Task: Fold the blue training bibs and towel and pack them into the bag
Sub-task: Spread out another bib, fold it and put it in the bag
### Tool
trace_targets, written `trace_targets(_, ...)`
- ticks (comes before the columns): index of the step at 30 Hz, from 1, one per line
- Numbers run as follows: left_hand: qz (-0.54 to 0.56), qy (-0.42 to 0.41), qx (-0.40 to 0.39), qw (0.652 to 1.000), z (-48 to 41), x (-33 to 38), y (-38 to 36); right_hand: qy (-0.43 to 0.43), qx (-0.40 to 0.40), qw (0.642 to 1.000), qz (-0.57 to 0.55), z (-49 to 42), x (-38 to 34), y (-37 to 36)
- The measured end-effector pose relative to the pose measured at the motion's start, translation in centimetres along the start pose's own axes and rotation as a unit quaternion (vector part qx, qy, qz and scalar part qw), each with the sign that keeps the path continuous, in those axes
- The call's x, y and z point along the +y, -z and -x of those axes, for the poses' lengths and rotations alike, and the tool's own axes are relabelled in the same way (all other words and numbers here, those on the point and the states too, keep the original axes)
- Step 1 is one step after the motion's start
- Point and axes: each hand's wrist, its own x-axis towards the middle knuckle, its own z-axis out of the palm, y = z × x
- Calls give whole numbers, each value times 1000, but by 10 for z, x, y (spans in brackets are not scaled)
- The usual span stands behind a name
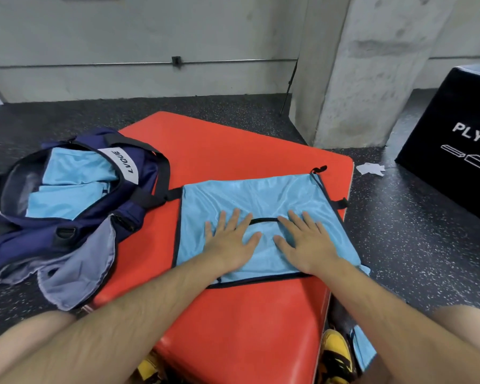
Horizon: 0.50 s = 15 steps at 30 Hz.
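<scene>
plyo box (460, 112): cut by right edge | yellow shoe (334, 353): cut by bottom edge | bag (94, 225): inside partly hidden

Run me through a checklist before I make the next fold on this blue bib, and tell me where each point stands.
1. Hands flat on the cloth: ok. The left hand and the right hand press on the bib.
2. Bib fully on the red mat: not ok. Its right edge overhangs the mat's side.
3. Black loops tucked in: not ok. They stick out along the right edge.
4. Bag open: ok. Blue cloth already lies inside.
5. Room left in the bag: cannot tell.
6. Everything else packed: not ok. A blue piece lies by the right knee.
</scene>
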Motion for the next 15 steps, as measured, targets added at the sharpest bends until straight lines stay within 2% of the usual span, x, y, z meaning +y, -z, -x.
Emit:
trace_targets(4, 18, -20, 48, 998, -8, -18, 26, 5, 46, 999, 3, -9, -21, 12)
trace_targets(7, 48, -12, 105, 993, -14, -48, 45, 66, 73, 995, -29, -26, -74, 15)
trace_targets(11, 132, 28, 207, 969, -16, -94, 63, 139, 61, 987, -58, -55, -150, 7)
trace_targets(15, 202, 60, 188, 959, -17, -121, 66, 155, 28, 985, -71, -86, -187, -8)
